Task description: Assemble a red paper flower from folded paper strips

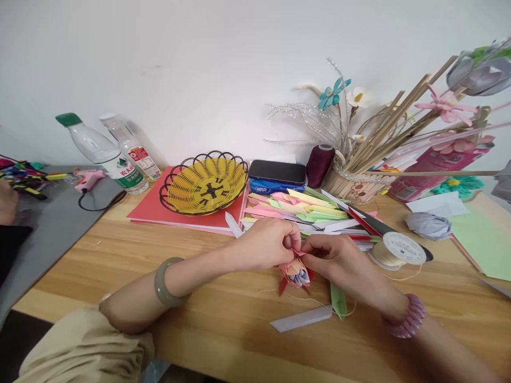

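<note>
Both my hands meet over a folded paper flower (297, 272) in pink, orange, lilac and red. My left hand (275, 242) pinches its upper edge, fingers bent inward. From the other side, the thumb and fingertips of my right hand (339, 260) close on the same upper edge. Below the flower, a lilac folded paper strip (301, 318) lies on the table. A green folded strip (338, 300) sits partly under my right hand, with a thin cream thread looping past it. Several coloured folded strips (315, 207) are piled just behind my hands.
Behind stand a yellow woven basket (187, 186) on red paper (147, 199), a phone (277, 171) and a maroon thread cone (320, 162). A thread spool (399, 250) is at right, near a flower-filled holder (351, 183). Bottles (123, 170) and another person's hand (7, 202) are left.
</note>
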`<state>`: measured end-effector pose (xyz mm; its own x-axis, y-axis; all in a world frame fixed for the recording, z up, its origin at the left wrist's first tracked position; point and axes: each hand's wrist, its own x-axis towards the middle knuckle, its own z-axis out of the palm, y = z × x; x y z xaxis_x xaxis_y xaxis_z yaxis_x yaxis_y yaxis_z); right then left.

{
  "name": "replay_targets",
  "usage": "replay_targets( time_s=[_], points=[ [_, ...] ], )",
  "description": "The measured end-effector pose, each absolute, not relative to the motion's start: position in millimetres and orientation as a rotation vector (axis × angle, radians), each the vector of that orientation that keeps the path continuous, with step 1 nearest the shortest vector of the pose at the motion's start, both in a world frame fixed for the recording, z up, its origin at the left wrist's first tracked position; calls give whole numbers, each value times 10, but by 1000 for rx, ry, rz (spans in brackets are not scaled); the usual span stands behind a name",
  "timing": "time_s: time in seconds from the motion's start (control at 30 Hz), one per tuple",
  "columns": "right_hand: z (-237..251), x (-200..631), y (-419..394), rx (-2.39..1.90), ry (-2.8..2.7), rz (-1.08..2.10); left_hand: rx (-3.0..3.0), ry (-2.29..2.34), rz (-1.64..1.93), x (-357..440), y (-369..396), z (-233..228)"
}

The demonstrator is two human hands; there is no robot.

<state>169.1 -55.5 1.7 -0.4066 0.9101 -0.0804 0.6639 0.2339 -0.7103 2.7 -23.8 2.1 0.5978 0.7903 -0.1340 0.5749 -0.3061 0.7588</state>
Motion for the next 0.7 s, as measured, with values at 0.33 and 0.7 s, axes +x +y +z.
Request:
replay_targets(
  time_s=[0.33, 0.7],
  points=[
    [-19, 1844, -525, -1170, -2142, 561, 1612, 935, 555, -49, -15, 148],
    [-83, 1985, -556, -850, -2259, -383, 1694, 706, 762, -21, -150, 145]
  ],
)
